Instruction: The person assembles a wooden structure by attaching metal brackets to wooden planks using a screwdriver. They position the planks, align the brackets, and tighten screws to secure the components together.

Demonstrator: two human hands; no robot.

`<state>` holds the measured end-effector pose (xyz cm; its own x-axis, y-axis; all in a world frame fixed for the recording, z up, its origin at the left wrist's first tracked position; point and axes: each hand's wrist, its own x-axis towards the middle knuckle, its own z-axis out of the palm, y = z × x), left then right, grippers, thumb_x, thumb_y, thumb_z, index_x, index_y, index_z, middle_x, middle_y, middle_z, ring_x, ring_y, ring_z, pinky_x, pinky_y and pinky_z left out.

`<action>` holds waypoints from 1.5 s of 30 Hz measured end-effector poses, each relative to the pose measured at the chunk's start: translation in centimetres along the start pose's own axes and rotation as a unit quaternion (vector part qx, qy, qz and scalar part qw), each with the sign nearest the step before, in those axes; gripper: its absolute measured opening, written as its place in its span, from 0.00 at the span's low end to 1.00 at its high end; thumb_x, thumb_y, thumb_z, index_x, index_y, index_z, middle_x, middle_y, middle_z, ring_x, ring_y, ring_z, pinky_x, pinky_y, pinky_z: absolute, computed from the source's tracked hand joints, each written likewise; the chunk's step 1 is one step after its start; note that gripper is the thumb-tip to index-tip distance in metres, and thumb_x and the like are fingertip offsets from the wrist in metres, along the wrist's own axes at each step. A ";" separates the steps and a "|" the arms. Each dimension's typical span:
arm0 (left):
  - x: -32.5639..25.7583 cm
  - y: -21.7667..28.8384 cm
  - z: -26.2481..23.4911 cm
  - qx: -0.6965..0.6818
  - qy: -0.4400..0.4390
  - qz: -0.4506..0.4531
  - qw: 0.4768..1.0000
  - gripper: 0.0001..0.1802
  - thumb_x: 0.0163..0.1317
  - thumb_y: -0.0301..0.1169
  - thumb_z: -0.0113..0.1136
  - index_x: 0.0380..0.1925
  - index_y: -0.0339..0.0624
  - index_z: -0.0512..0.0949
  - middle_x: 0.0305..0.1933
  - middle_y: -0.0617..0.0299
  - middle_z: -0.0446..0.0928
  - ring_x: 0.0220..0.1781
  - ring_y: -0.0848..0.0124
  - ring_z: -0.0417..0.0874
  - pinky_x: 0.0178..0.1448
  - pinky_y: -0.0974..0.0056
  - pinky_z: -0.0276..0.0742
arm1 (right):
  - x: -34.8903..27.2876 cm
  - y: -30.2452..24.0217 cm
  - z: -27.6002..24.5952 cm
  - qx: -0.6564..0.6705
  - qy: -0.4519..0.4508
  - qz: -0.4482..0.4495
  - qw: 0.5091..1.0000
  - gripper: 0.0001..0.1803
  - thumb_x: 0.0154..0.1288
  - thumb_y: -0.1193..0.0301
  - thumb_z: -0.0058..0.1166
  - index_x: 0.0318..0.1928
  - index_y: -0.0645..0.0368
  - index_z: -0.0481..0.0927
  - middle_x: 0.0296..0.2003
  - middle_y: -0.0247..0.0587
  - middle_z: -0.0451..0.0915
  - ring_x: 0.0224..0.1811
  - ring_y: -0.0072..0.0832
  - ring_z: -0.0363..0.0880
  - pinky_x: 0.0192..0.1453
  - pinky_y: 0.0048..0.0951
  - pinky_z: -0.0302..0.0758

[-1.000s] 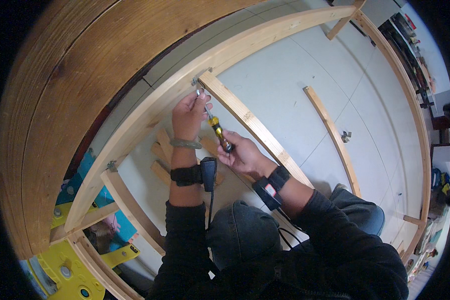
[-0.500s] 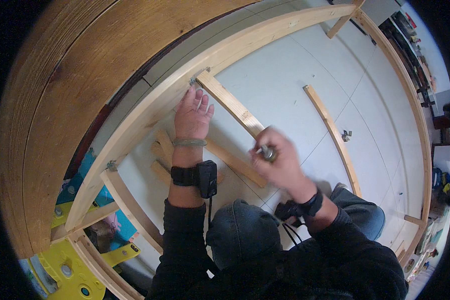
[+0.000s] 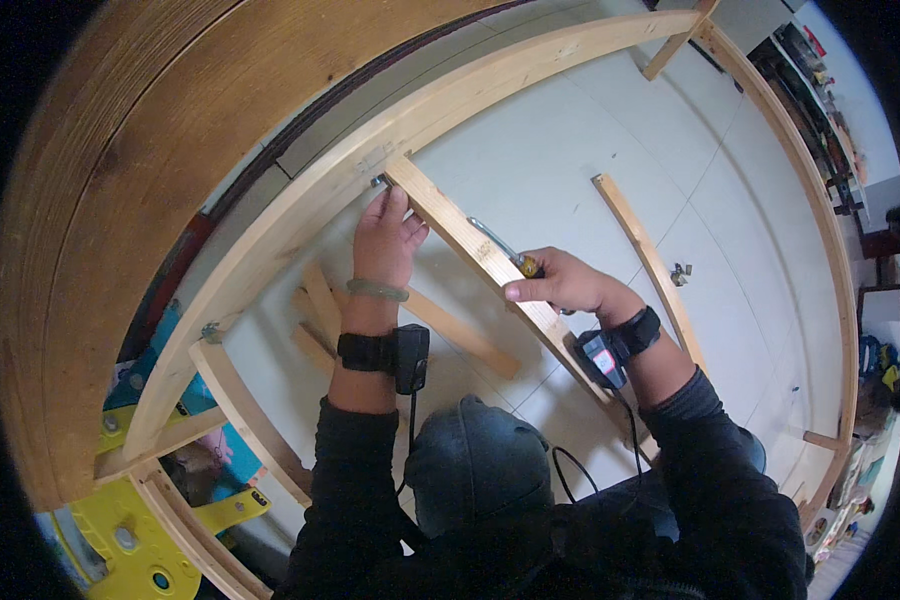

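Note:
My left hand (image 3: pixel 382 243) is at the near end of a wooden slat (image 3: pixel 460 230), below the long curved frame rail (image 3: pixel 300 205). Its fingertips are closed at a small metal bracket (image 3: pixel 378 182) where slat and rail meet; the fingers partly cover it. My right hand (image 3: pixel 567 282) grips the slat around its middle, thumb on the top face. The same hand holds a screwdriver-like tool with a yellow-and-black handle (image 3: pixel 530 267), its metal shaft pointing along the slat toward the rail; its tip is hard to make out.
Another slat (image 3: pixel 650 260) lies on the tiled floor to the right, beside a small metal bracket (image 3: pixel 681 274). Several loose wooden pieces (image 3: pixel 460 330) lie beyond my left forearm. A broad brown wooden surface (image 3: pixel 100 200) borders the left, above a yellow plastic object (image 3: pixel 135 545).
My right hand has turned and settled on the slat, and the tool now lies along it. The slat has shifted slightly at the rail. My left hand stays by the joint, its fingers closing.

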<state>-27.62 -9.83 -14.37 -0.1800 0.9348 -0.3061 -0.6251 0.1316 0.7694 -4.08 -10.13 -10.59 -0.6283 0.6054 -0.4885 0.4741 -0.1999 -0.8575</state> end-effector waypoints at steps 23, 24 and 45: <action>0.1 -6.6 -4.9 0.631 -0.022 0.350 0.692 0.12 0.57 0.35 0.57 0.37 0.40 0.77 0.34 0.52 0.78 0.33 0.62 0.80 0.39 0.63 0.75 | 0.0 10.8 1.0 -0.011 -0.021 0.120 0.992 0.30 0.46 0.46 0.61 0.35 0.61 0.76 0.21 0.33 0.71 0.23 0.22 0.70 0.24 0.23 0.70; 0.1 -7.6 -5.0 0.623 -0.008 0.327 0.710 0.12 0.57 0.34 0.57 0.38 0.40 0.77 0.34 0.52 0.79 0.33 0.63 0.81 0.39 0.63 0.75 | -0.1 11.4 1.1 0.000 -0.010 0.126 0.992 0.30 0.45 0.46 0.62 0.35 0.61 0.75 0.21 0.33 0.71 0.23 0.22 0.70 0.24 0.23 0.70; 1.6 -15.4 -7.4 0.053 0.214 -0.029 0.975 0.20 0.57 0.28 0.57 0.48 0.32 0.69 0.44 0.52 0.75 0.43 0.66 0.79 0.45 0.64 0.77 | 0.2 10.0 6.6 -0.250 0.199 0.125 0.939 0.27 0.48 0.49 0.58 0.41 0.56 0.76 0.28 0.41 0.80 0.34 0.37 0.79 0.38 0.34 0.74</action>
<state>-23.90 -12.83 -30.79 -0.4603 0.7050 -0.5395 -0.5665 0.2347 0.7900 -3.51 -17.13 -20.32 -0.2258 0.8476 -0.4802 0.8687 -0.0478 -0.4930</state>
